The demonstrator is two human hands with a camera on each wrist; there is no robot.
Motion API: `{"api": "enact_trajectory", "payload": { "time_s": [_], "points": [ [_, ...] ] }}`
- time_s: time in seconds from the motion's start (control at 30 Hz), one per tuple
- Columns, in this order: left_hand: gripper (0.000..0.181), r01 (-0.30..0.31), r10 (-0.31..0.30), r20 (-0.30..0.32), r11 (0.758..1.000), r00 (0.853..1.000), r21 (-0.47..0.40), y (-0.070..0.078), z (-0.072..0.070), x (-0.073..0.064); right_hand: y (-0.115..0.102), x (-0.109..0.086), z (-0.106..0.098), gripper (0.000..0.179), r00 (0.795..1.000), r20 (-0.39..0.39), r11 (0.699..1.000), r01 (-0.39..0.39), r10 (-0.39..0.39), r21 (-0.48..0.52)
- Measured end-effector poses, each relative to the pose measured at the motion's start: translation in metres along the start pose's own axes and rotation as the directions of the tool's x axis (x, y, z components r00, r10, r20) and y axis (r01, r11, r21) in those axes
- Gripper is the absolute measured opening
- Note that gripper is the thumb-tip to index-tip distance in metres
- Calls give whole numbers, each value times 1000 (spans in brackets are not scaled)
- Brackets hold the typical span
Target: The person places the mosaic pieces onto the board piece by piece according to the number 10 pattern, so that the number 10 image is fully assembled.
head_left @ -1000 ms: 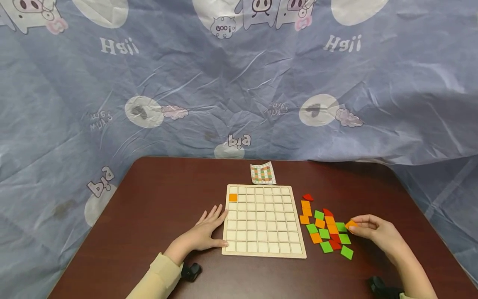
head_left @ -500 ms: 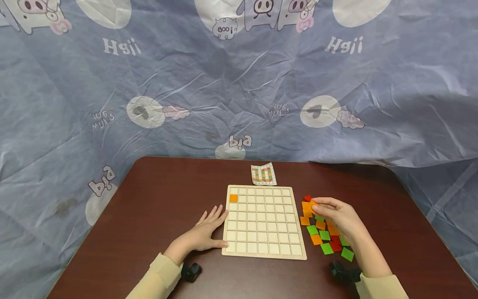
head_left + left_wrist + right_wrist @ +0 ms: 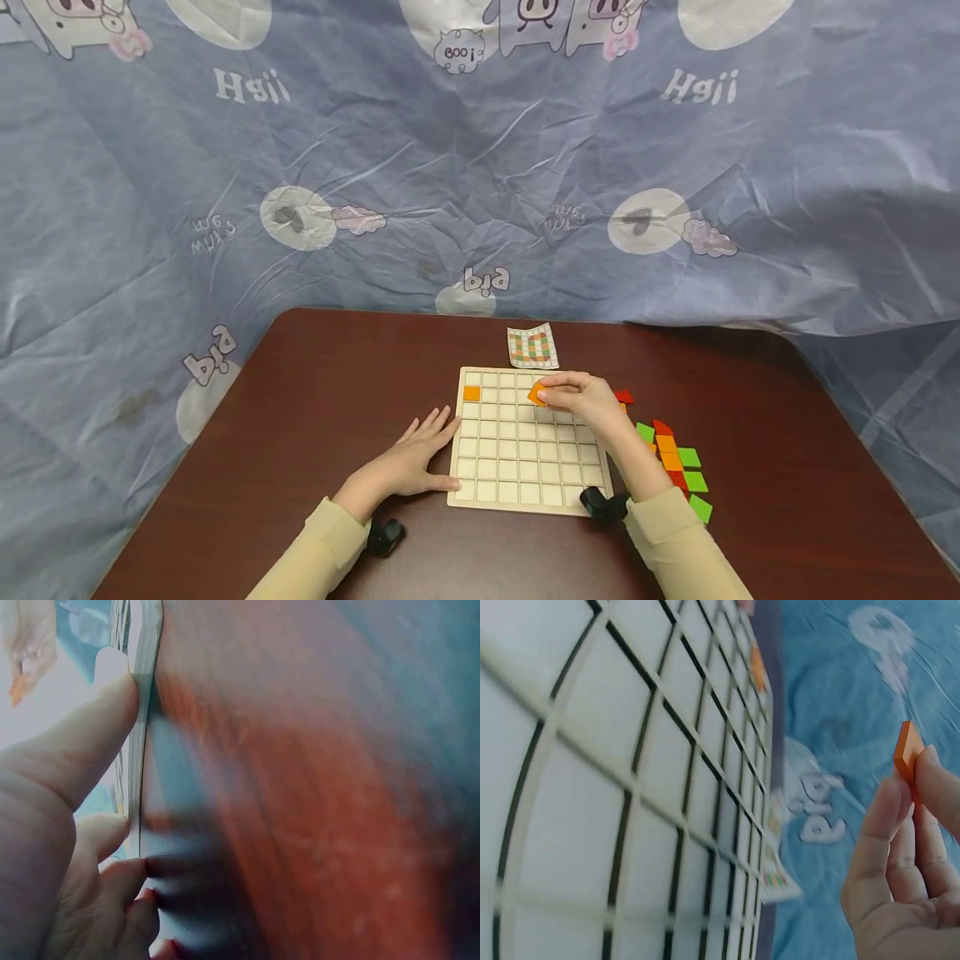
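Note:
A pale wooden grid board point(image 3: 507, 450) lies on the table, with one orange square tile point(image 3: 471, 393) set in a cell near its upper left corner. Over the board's upper part, my right hand point(image 3: 588, 400) pinches another orange tile point(image 3: 908, 752) between thumb and fingertips, held above the cells. My left hand point(image 3: 408, 458) rests at the board's left edge, fingers spread and fairly straight. In the left wrist view, its thumb point(image 3: 112, 697) lies on the board's rim and the other fingers touch the side.
To the board's right lie several loose tiles: green ones point(image 3: 695, 482), orange ones point(image 3: 667, 452) and red ones point(image 3: 624, 397), partly hidden by the right forearm. A creased paper card point(image 3: 533, 347) with a coloured grid pattern lies behind the board. A printed cloth point(image 3: 465, 167) hangs behind the table.
My right hand has carried the orange tile leftward from the loose tiles' far right side, across them, to above the board. My left hand has stayed at the board's edge.

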State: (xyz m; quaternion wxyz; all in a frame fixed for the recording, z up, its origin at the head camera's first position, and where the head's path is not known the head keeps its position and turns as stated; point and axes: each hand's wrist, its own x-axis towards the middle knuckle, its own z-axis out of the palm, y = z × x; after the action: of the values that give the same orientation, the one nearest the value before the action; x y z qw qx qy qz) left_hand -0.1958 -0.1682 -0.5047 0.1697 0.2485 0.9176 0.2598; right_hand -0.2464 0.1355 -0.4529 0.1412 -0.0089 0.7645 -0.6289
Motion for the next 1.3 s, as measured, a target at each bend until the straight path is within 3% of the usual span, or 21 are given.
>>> {"api": "enact_trajectory", "payload": {
  "time_s": [0.27, 0.53, 1.0, 1.3],
  "points": [
    [94, 17, -17, 21, 1000, 1000, 22, 7, -3, 0, -3, 25, 39, 24, 999, -38, 982, 16, -23, -186],
    [94, 45, -46, 25, 999, 999, 22, 10, -3, 1, 1, 43, 63, 13, 990, -76, 911, 75, -116, -406],
    [94, 49, -50, 26, 998, 998, 26, 9, -1, 0, 8, 56, 76, 12, 994, -78, 847, 28, -82, -531],
    [94, 39, -39, 7, 999, 999, 36, 6, -3, 1, 6, 59, 79, 13, 988, -72, 813, 69, -135, -579]
  ]
}}
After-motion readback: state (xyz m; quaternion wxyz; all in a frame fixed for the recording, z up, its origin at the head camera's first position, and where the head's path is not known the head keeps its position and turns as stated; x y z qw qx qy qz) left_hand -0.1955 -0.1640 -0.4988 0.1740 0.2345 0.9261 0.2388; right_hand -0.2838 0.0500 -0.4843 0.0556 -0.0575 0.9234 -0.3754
